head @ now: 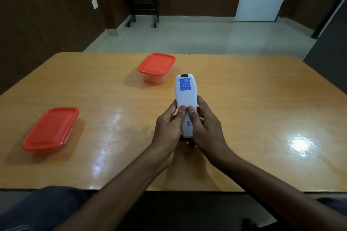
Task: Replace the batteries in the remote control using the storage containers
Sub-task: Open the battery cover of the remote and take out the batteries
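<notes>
We grip the remote (185,99) back-up in both hands (169,127) (205,127), curled tight, thumbs pressing its cover.

Head view. A white remote control (185,97) is held back side up above a glossy wooden table (253,103), its long axis pointing away from the person. A blue label (185,84) sits near its far end and a small printed code near its close end. The left hand (169,127) and right hand (205,125) clasp the lower half from either side, both thumbs pressed side by side on the back panel. Two clear containers with orange lids rest on the table, both lidded: the far container (156,66) just beyond the remote, the near container (50,128) well to the left.
</notes>
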Tool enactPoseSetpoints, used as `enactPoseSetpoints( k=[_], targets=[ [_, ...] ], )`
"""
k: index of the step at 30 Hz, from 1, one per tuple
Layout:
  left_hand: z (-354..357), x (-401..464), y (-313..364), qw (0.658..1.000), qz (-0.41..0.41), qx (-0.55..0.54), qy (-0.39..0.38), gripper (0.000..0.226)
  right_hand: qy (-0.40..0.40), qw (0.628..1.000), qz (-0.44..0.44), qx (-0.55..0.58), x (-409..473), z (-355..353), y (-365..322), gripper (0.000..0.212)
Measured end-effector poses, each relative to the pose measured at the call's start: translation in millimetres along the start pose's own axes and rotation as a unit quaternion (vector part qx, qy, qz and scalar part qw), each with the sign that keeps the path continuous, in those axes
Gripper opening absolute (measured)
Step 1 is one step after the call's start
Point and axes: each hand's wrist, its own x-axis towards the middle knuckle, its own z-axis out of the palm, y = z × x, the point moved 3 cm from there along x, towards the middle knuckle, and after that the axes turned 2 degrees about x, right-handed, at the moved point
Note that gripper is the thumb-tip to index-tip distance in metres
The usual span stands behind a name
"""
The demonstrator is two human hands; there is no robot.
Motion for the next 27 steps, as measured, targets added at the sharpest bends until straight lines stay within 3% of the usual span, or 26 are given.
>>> enactPoseSetpoints(
  k=[9,12,16,19,23,27],
  targets=[
    [-2.8,2.0,5.1,1.000,0.009,0.015,-0.018,0.050,-0.055,0.986,0.089,0.127,-0.1,-3.5,-5.0,0.046],
    [-1.2,3.0,8.3,0.998,0.017,0.046,-0.038,0.048,-0.072,0.985,0.101,0.120,0.6,-7.3,-8.2,0.048],
    [2.3,7.4,16.2,0.998,-0.004,0.030,-0.051,0.045,-0.075,0.993,0.060,0.066,2.0,-9.1,-18.1,0.053],
    [-0.6,9.4,16.7,0.998,-0.033,-0.027,-0.040,0.039,-0.016,0.997,-0.017,-0.071,6.6,-11.9,-19.1,0.058],
    [-6.0,11.0,14.9,0.990,-0.069,-0.116,-0.032,0.036,0.035,0.962,-0.110,-0.248,8.0,-11.8,-13.5,0.066],
    [-6.2,14.9,13.8,0.983,-0.074,-0.167,-0.024,0.040,0.064,0.944,-0.134,-0.295,7.1,-9.6,-14.8,0.063]
  ],
)
